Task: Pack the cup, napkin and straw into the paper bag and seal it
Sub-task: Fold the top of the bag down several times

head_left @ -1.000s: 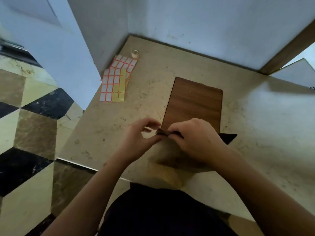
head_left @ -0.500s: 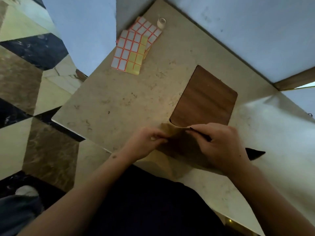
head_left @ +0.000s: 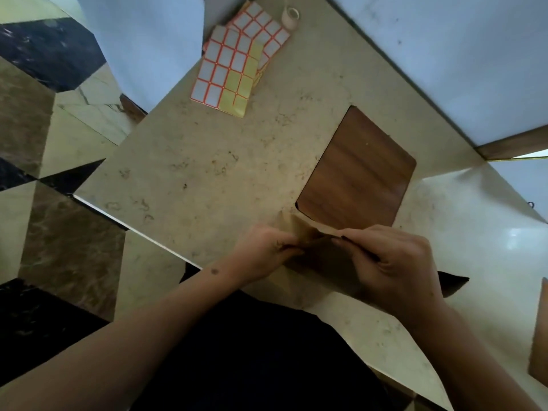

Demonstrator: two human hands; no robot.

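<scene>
Both the left hand (head_left: 264, 250) and right hand (head_left: 394, 262) pinch the paper bag (head_left: 323, 256). Each grip is clamped on its top edge. Sticker sheets (head_left: 234, 69) lie on the table (head_left: 207, 173).

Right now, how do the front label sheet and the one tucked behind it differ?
The front sheet lies on top, fully visible; the back sheet is partly covered by it. The front sheet has a block of yellow cells at its near right corner, while the back sheet's visible cells are all white. The back sheet lies nearer the tape roll. Both are grids with orange-red borders.
</scene>
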